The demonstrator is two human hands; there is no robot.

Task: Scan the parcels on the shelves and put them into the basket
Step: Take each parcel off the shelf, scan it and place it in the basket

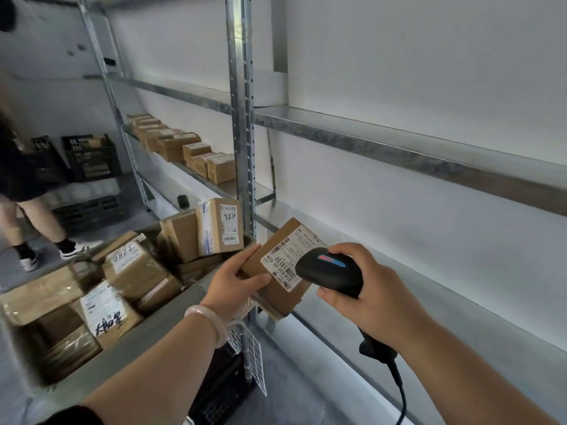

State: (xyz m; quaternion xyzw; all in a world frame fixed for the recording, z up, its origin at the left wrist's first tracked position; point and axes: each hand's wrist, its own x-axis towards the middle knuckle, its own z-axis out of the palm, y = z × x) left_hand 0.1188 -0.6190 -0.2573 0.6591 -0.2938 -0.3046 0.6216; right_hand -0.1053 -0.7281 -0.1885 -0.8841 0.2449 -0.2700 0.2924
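Parcel point(285, 262) held up to a handheld scanner point(331, 271) at the front edge of a metal shelf point(429, 289).

The left hand point(236, 277) grips the brown box by its left end, thumb on top and fingers curled over the far edge, with the white barcode label facing up. The right hand point(368, 280) has its fingers wrapped around the black corded scanner, whose head sits just over the label's right side. The parcel is just right of a grey bin point(171, 305) heaped with boxes. More boxes point(184, 148) line a farther shelf, and another person point(27, 191) stands near black crates point(89, 157).
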